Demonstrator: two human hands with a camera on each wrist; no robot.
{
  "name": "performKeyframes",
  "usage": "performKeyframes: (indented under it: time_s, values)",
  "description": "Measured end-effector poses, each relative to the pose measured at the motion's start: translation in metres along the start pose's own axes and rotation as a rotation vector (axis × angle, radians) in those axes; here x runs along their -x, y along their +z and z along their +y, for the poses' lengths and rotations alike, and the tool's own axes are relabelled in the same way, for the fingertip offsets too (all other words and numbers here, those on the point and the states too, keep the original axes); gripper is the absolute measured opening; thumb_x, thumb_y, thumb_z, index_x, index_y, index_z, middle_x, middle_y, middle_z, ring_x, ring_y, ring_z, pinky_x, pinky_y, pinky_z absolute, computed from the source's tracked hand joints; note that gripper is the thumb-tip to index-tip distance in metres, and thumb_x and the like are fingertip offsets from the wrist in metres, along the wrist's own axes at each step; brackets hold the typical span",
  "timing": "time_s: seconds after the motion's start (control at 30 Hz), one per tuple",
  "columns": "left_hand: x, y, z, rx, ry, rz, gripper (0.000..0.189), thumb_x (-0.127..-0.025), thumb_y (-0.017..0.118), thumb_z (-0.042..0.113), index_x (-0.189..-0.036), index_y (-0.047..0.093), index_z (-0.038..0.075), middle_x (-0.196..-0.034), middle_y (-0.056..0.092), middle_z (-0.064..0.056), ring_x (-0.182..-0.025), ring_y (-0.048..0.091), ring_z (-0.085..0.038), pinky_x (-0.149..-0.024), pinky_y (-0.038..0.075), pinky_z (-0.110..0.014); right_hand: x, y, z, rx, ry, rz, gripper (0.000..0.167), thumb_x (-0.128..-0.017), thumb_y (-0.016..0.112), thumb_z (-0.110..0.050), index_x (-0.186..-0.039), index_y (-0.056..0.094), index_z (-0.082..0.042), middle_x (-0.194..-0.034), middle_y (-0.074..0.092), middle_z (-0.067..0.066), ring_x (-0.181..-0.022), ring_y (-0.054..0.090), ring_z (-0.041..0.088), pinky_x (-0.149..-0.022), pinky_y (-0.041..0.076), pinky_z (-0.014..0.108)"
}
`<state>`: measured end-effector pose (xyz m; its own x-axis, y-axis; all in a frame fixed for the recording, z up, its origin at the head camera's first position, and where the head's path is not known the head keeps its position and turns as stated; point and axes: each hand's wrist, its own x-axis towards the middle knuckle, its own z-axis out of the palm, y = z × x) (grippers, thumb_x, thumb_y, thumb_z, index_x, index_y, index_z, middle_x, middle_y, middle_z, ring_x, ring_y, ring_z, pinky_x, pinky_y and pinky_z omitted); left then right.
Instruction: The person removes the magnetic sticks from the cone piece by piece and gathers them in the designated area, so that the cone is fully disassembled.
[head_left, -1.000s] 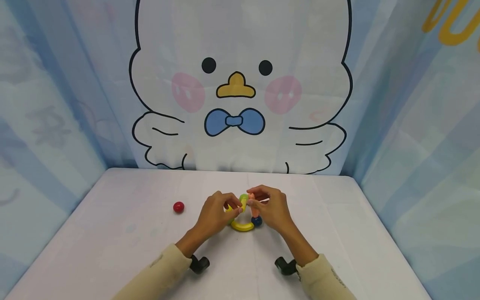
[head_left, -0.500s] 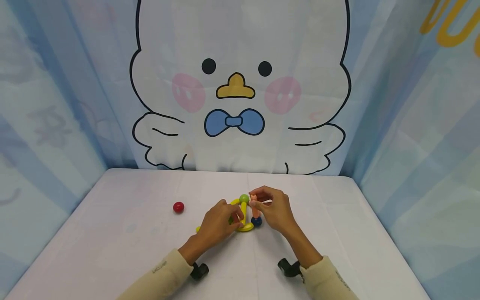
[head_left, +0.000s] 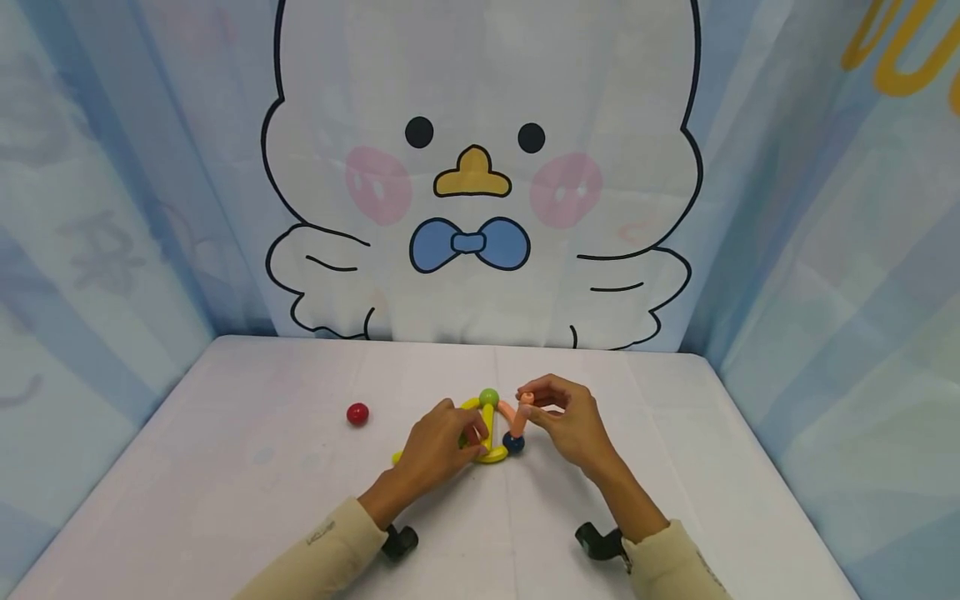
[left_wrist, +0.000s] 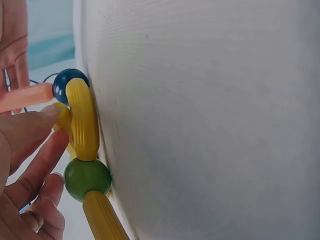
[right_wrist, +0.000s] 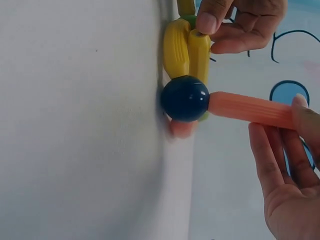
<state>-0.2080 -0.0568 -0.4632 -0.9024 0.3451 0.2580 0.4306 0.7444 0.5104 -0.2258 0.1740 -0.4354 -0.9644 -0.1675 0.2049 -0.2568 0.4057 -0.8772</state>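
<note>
My right hand (head_left: pixel 573 421) pinches the top of a straight orange toy stick (right_wrist: pixel 250 109) with thumb and fingers. That stick's lower end meets a dark blue ball (right_wrist: pixel 185 98), and it leans right in the head view. My left hand (head_left: pixel 435 446) pinches the near end of a straight yellow stick (head_left: pixel 487 425), whose far end meets a light green ball (head_left: pixel 489 397). A curved yellow stick (left_wrist: pixel 86 120) joins the blue ball to a darker green ball (left_wrist: pixel 87 179). Between light green and blue balls runs a curved orange stick (head_left: pixel 506 410). My left hand hides part of this ring.
A red ball (head_left: pixel 357 414) lies apart on the white table (head_left: pixel 247 475), left of the ring. Another yellow stick (left_wrist: pixel 105 217) extends from the darker green ball. A curtain (head_left: pixel 472 308) with a cartoon bird stands behind the table's far edge.
My right hand has moved right, tilting the straight orange stick that way and uncovering the curved orange one. Earlier, my left hand moved slightly nearer with the yellow stick's end, then stayed there.
</note>
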Motion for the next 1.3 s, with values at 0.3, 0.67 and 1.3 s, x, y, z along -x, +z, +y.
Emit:
performKeyframes:
  time_s: [0.3, 0.67, 1.3]
  values:
    - [0.002, 0.001, -0.002, -0.006, 0.007, 0.008, 0.018, -0.085, 0.091, 0.022, -0.095, 0.076, 0.021, -0.079, 0.067, 0.011, -0.076, 0.044, -0.007, -0.065, 0.039, -0.021, 0.008, -0.017, 0.007, -0.001, 0.018, 0.01, 0.023, -0.094, 0.08, -0.009, -0.115, 0.077, -0.017, -0.117, 0.079, 0.003, -0.105, 0.075, 0.021, -0.088, 0.059, 0.02]
    - [0.003, 0.003, -0.004, 0.001, 0.023, 0.018, 0.018, -0.084, 0.092, 0.022, -0.094, 0.076, 0.02, -0.078, 0.069, 0.012, -0.076, 0.043, -0.007, -0.064, 0.039, -0.02, 0.016, -0.041, 0.023, 0.204, 0.113, 0.036, 0.022, -0.088, 0.087, -0.01, -0.109, 0.082, -0.017, -0.108, 0.082, 0.003, -0.098, 0.075, 0.019, -0.082, 0.06, 0.019]
    - [0.003, -0.003, 0.001, -0.008, -0.002, 0.016, 0.018, -0.085, 0.092, 0.024, -0.095, 0.077, 0.02, -0.078, 0.067, 0.011, -0.075, 0.043, -0.007, -0.063, 0.038, -0.02, 0.014, -0.048, 0.045, 0.428, 0.173, -0.093, 0.02, -0.077, 0.094, -0.005, -0.09, 0.083, -0.016, -0.086, 0.078, -0.004, -0.079, 0.067, 0.01, -0.075, 0.057, 0.026]
